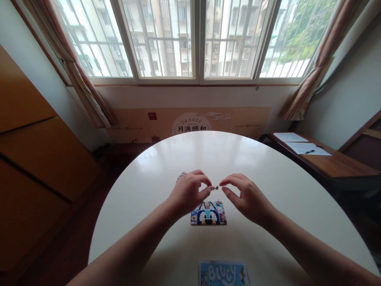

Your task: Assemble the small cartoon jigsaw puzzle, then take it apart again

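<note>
My left hand (190,190) pinches a small dark jigsaw piece (215,188) between thumb and index finger, a little above the table. Just right of that piece is my right hand (245,196), its thumb and fingers curved and slightly apart with nothing visible between them. Below both hands lies a partly joined jigsaw puzzle (208,216) with a blue dog face and a colourful surround; its straight edge faces me. My left hand covers its upper left part. Behind that hand, a pile of loose jigsaw pieces (181,176) shows only partly.
The work surface is a round white table (133,222). Near its front lies a blue picture sheet or box (223,274) lettered "BLUEY", cut off by the view. At right, a wooden side table (351,167) carries papers (308,149) and a dark pen-like object.
</note>
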`<state>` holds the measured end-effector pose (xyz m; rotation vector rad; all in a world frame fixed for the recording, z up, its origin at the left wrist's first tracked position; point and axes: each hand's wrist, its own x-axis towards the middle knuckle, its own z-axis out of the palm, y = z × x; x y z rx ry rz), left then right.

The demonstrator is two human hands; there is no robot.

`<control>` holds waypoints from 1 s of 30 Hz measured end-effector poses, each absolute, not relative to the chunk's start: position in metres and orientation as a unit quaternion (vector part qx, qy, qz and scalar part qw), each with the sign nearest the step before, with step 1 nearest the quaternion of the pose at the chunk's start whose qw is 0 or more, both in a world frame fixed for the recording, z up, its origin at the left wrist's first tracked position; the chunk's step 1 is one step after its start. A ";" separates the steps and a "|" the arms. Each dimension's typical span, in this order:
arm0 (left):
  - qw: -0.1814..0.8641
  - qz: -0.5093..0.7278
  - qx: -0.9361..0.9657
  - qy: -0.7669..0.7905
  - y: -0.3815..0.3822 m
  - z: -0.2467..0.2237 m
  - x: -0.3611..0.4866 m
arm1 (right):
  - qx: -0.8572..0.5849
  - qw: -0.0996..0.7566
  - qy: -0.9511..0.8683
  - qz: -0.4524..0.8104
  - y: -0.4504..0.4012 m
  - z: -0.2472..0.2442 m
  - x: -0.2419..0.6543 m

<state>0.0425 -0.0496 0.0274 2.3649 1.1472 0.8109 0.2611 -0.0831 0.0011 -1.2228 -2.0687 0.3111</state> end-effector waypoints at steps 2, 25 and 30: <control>0.192 0.310 0.812 0.456 -0.035 0.031 0.028 | -0.484 0.362 -0.788 0.116 -0.081 0.000 0.264; 0.088 0.195 0.719 0.661 0.028 -0.005 -0.014 | -0.440 0.335 -0.819 0.155 -0.080 0.004 0.269; 0.036 0.256 0.735 0.627 0.023 0.002 -0.017 | -0.445 0.327 -0.819 0.155 -0.080 0.004 0.269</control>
